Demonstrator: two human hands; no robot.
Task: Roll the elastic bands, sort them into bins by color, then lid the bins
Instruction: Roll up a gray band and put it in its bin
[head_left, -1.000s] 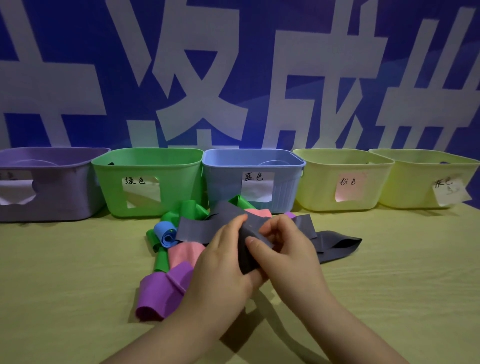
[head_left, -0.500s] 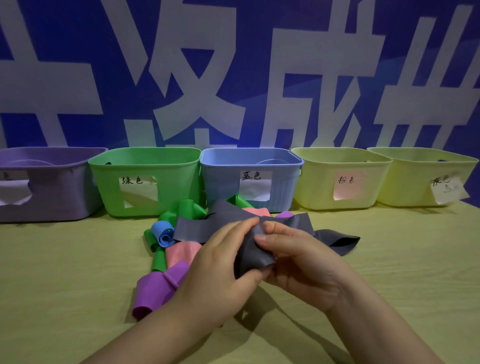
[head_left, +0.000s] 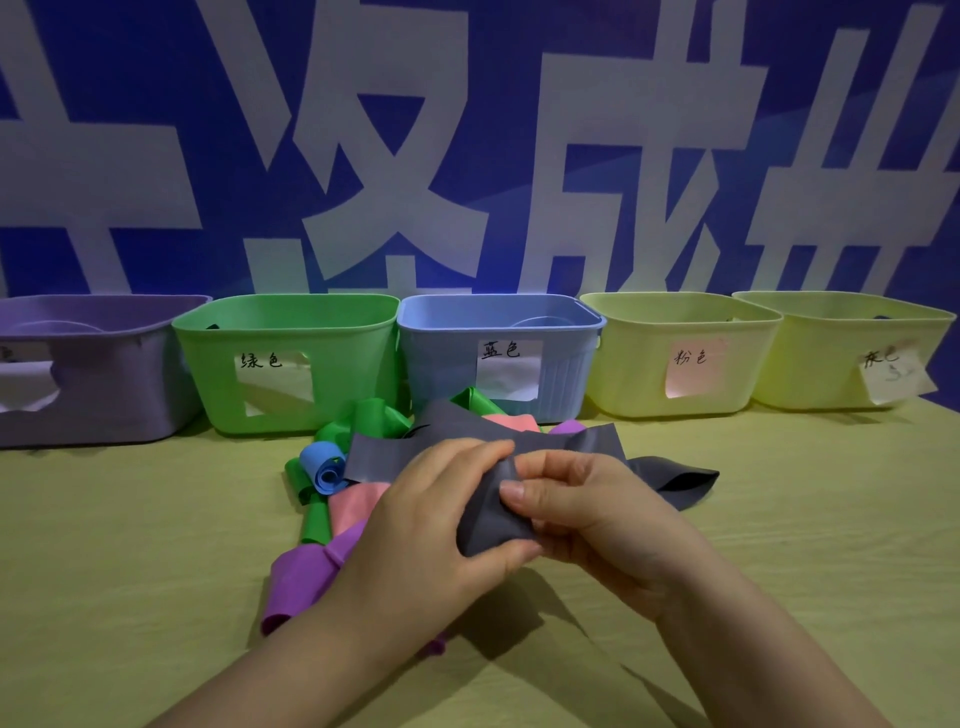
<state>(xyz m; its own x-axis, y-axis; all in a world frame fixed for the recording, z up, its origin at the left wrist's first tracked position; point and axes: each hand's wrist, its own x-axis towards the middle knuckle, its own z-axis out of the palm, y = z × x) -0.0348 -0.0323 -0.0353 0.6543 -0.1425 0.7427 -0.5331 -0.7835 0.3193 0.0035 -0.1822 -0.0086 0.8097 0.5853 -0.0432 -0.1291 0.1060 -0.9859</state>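
Observation:
Both hands hold a dark grey elastic band (head_left: 491, 514) just above the table, its rolled end between them. My left hand (head_left: 431, 525) grips the roll from the left with thumb underneath. My right hand (head_left: 576, 514) pinches it from the right, thumb on top. The band's loose tail (head_left: 675, 478) trails right onto the table. Behind and left lies a pile of bands: a blue roll (head_left: 322, 465), green bands (head_left: 363, 421), a pink band (head_left: 353, 506) and a purple band (head_left: 306, 577).
Five open bins stand in a row at the back: purple (head_left: 104, 374), green (head_left: 291, 364), blue (head_left: 498, 353), and two yellow ones (head_left: 680, 358) (head_left: 841, 348), each with a paper label. A blue banner wall rises behind them. Yellow-green tabletop (head_left: 805, 545) stretches right.
The hands turned the grey band between them, and the rolled end has grown thicker. My right thumb now lies on top of the roll. The tail shifted slightly.

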